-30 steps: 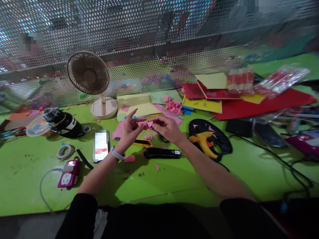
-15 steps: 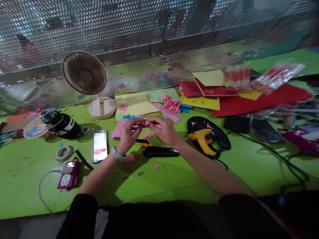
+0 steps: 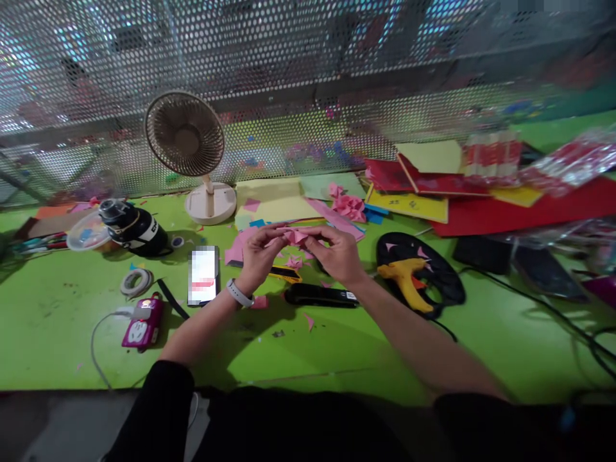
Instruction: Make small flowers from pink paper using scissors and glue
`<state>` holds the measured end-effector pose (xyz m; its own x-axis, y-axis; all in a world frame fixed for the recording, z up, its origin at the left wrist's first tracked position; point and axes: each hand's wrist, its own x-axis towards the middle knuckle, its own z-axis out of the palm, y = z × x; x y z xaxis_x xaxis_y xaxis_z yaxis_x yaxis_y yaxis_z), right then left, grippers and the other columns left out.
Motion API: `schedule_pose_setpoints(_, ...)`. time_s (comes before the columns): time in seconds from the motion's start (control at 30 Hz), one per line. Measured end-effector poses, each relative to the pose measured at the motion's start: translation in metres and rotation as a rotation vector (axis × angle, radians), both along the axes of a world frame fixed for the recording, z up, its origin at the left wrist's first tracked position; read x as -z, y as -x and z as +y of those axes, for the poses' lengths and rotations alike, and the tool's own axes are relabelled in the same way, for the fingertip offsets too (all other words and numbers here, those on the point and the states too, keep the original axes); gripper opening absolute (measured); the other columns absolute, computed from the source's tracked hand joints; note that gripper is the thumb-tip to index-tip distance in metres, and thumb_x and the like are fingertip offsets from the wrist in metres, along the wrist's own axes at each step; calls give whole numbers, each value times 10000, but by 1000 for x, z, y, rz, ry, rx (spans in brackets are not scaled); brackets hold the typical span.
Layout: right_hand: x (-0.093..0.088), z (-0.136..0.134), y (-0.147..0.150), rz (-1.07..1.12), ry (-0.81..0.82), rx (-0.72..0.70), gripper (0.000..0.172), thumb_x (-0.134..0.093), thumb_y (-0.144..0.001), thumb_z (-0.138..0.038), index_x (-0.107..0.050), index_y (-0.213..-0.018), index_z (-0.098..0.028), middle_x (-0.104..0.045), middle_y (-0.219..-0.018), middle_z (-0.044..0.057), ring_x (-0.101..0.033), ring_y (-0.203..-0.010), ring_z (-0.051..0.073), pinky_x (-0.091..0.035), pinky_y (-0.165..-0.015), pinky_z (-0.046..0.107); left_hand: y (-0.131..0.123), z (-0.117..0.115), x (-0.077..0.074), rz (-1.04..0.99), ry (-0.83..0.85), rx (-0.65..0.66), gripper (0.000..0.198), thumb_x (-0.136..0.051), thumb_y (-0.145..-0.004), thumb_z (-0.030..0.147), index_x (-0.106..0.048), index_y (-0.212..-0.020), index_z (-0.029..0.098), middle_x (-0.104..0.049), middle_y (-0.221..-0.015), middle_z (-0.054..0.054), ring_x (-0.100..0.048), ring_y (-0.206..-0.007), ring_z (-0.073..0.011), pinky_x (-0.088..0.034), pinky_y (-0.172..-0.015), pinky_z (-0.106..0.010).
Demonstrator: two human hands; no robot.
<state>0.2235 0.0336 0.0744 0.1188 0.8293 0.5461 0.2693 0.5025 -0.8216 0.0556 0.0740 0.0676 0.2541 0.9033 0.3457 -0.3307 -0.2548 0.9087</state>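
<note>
A small folded piece of pink paper (image 3: 295,237) is pinched between both hands above the green table (image 3: 283,356). My left hand (image 3: 260,256), with a pale band at its wrist, grips the piece's left side. On the right side, my right hand (image 3: 335,254) holds it with thumb and fingers. Beneath the hands lie pink scraps (image 3: 294,262), a yellow cutter (image 3: 285,274) and a black stapler (image 3: 321,296). Behind them are a pile of folded pink pieces (image 3: 349,207) and pale yellow sheets (image 3: 276,197).
A fan (image 3: 210,203), black bottle (image 3: 137,231), phone (image 3: 203,276), tape roll (image 3: 136,282) and purple power socket (image 3: 143,322) stand or lie at the left. To the right are a yellow glue gun (image 3: 407,283) on a black holder, cables and red paper (image 3: 539,210).
The camera view has shifted, so the table's things appear farther right. Both hands still hold the pink paper, now slightly farther apart, with more of it showing.
</note>
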Motion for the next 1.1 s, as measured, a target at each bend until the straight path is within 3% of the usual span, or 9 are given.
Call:
schedule_pose_setpoints(0.13, 1, 1, -2, -42, -2, 22, 131, -675, -853, -226, -768, -945, -228, -788, -916, 30, -726, -776, 171, -599, -716, 318, 2, 0, -1, -19, 208, 122, 512, -806, -766, 288, -607, -1234, 235, -676, -893, 9, -662, -737, -93, -566, -744, -272)
schedule_pose_setpoints(0.2, 1, 1, -2, -75, -39, 40, 125, -674, -852, -220, -770, -929, -235, -781, -916, 34, -722, -814, 181, -595, -753, 336, 2, 0, -1, -35, 243, 143, 584, -808, -761, 291, -569, -1288, 219, -639, -763, 47, -644, -703, -80, -546, -738, -249)
schedule_pose_setpoints(0.33, 1, 3, -1, -152, -160, 83, 165, -669, -856, -198, -778, -958, -269, -750, -974, 43, -700, -943, 202, -574, -860, 385, 1, -2, 0, -58, 294, 154, 603, -822, -736, 295, -571, -1271, 177, -644, -713, 51, -642, -690, -76, -512, -721, -231)
schedule_pose_setpoints(0.57, 5, 5, -2, -201, -204, 4, 236, -634, -906, -215, -762, -1082, -306, -746, -1116, 48, -692, -1050, 213, -559, -923, 421, 1, -4, -1, -117, 377, 200, 678, -845, -694, 308, -550, -1290, 179, -626, -657, 71, -654, -675, -93, -506, -752, -269)
schedule_pose_setpoints(0.87, 20, 7, -2, -489, -443, 195, 347, -605, -911, -184, -708, -1220, -304, -710, -1260, 63, -641, -1193, 255, -525, -1003, 477, 2, -9, -5, -109, 394, 163, 644, -822, -699, 268, -561, -1278, 162, -608, -638, 79, -627, -633, -75, -500, -742, -261)
schedule_pose_setpoints(0.97, 20, 8, -2, -506, -441, 192, 350, -617, -901, -188, -714, -1217, -302, -701, -1280, 61, -633, -1207, 261, -525, -1007, 476, 2, -7, -5, -86, 368, 155, 621, -810, -702, 255, -568, -1266, 159, -594, -627, 83, -607, -612, -67, -511, -738, -260)
schedule_pose_setpoints(1.1, 16, 5, -1, -349, -309, 161, 285, -611, -915, -236, -743, -1160, -299, -713, -1244, 66, -661, -1148, 249, -535, -986, 473, 3, -5, -7, -13, 293, 137, 576, -785, -727, 269, -574, -1256, 181, -613, -655, 68, -611, -647, -76, -521, -715, -253)
